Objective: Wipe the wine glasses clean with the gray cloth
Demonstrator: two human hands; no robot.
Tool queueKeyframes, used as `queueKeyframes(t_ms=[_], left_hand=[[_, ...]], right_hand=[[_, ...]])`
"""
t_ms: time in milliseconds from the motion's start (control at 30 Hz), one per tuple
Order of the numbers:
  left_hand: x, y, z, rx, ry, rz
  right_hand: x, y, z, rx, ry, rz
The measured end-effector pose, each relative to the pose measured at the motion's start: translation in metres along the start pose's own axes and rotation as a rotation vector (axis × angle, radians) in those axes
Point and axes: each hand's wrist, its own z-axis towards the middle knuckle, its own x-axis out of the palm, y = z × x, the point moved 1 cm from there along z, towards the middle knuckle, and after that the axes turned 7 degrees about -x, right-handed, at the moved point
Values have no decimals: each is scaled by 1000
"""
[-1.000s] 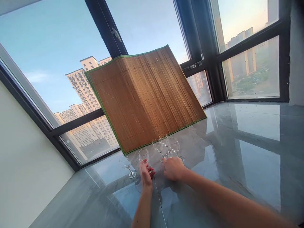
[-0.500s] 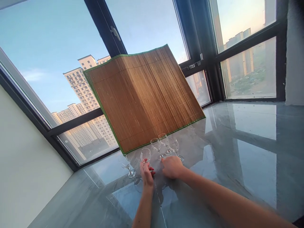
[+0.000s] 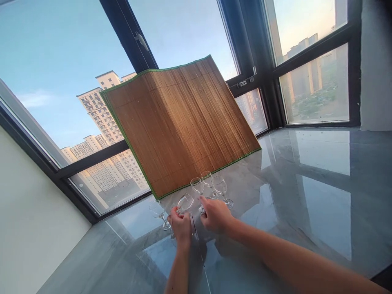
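The left hand [image 3: 180,223] grips a wine glass [image 3: 185,203] low down, fingers closed around its stem. The glass is tilted: its long axis runs from the hand up and to the right, with the bowl's mouth pointing up-right toward the mat. Its foot is hidden by the hand, so whether it touches the surface cannot be told. The glass sits near the front of the group, between the leftmost glass and the right hand.

The right hand [image 3: 215,215] lies just right of the tilted glass, knuckles up, fingers curled over something small and pale [image 3: 202,210] at its left edge; what that is cannot be made out. The two hands are close but apart.

A single glass [image 3: 158,211] stands upright on the surface just left of the left hand. Three more glasses [image 3: 211,185] stand upright in a tight cluster just behind the right hand, stems vertical.

Behind them a bamboo mat [image 3: 180,122] with a green edge leans against the window [image 3: 61,65], its lower edge on the surface. The surface [image 3: 306,183] is glossy grey stone that mirrors the window frames. Tall buildings [image 3: 101,118] show through the panes. A pale wall [image 3: 33,228] rises at the left.
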Motion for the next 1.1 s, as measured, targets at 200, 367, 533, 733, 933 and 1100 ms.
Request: queueKeyframes(t_ms=[200, 367, 533, 733, 933, 1100], left_hand=[[0, -11, -16, 154, 0, 285], [6, -10, -24, 309, 157, 264], [4, -11, -20, 384, 181, 273], [3, -10, -17, 383, 199, 248], [2, -14, -23, 392, 234, 120], [-2, -15, -23, 418, 173, 109]], right_hand=[[0, 7, -3, -168, -106, 184], [4, 3, -3, -172, -177, 215], [6, 0, -3, -126, -228, 203], [7, 0, -2, -87, -237, 187], [4, -11, 5, 25, -317, 197], [8, -13, 6, 51, -369, 266]])
